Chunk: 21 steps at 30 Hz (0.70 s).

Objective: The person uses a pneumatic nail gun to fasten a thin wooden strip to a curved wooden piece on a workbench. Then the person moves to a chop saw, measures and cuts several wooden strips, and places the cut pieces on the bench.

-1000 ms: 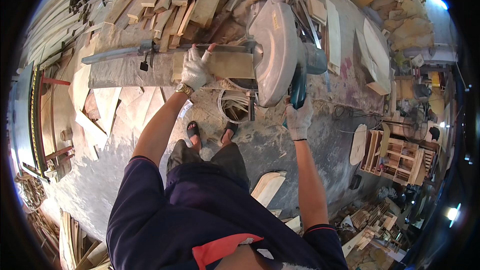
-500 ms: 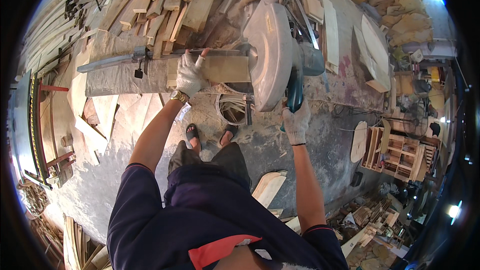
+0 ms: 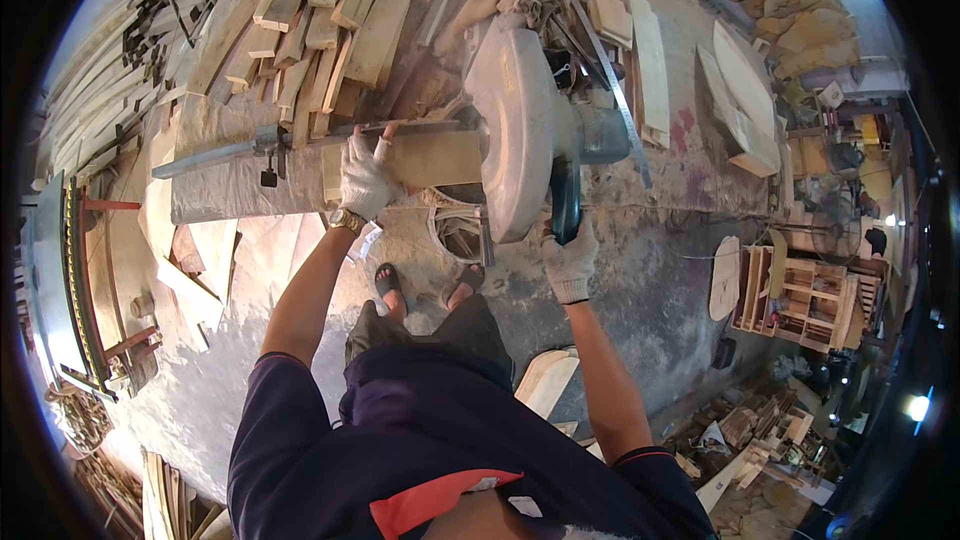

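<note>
Your gloved left hand (image 3: 364, 180) lies partly spread over a flat board (image 3: 435, 158), fingertips at the metal fence (image 3: 425, 126) just beyond; your gloved right hand (image 3: 571, 262) is curled closed around the teal handle (image 3: 566, 202) of a large saw (image 3: 600, 135); its grey guard (image 3: 518, 130) stands ahead-left of that grip, at the board's right end; stacked wood (image 3: 340, 20) lies beyond your left fingers.

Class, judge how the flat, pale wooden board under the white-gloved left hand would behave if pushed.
The flat, pale wooden board is probably stiff, looking straight and solid. It likely wouldn't roll or tip, lying on its broad face.
</note>
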Motion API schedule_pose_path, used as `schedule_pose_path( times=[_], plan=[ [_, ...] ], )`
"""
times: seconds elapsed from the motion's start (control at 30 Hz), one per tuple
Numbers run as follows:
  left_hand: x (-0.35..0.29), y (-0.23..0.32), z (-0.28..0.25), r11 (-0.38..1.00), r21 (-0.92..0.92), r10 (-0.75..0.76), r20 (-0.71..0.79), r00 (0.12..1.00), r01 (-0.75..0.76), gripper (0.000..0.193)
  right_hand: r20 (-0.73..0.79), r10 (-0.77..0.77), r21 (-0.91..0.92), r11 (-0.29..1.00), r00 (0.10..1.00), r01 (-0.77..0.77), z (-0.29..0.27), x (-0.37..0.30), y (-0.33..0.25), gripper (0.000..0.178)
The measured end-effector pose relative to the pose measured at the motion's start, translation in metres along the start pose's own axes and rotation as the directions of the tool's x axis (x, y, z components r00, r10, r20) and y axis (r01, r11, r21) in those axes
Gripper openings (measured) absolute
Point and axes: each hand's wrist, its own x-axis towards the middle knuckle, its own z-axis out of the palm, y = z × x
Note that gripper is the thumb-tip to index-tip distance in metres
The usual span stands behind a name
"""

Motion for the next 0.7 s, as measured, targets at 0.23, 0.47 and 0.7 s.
schedule_pose_path(
  times=[0.23, 0.47, 0.7],
  plan=[
    [0.000, -0.002, 0.003, 1.000, -0.006, 0.010, -0.038, 0.999, -0.010, 0.138, 0.042, 0.069, -0.184, 0.981, 0.997, -0.060, 0.017, 0.003, 0.009, 0.049],
    [0.001, -0.004, 0.004, 0.998, 0.055, 0.038, -0.084, 0.996, -0.034, 0.140, 0.161, -0.222, -0.342, 0.901, 0.962, 0.266, -0.063, 0.032, -0.107, 0.052],
    [0.002, -0.004, 0.002, 0.997, 0.071, -0.023, 0.015, 1.000, 0.022, 0.137, 0.352, -0.353, -0.445, 0.752, 0.867, 0.487, -0.110, 0.129, -0.253, 0.053]
  ],
)
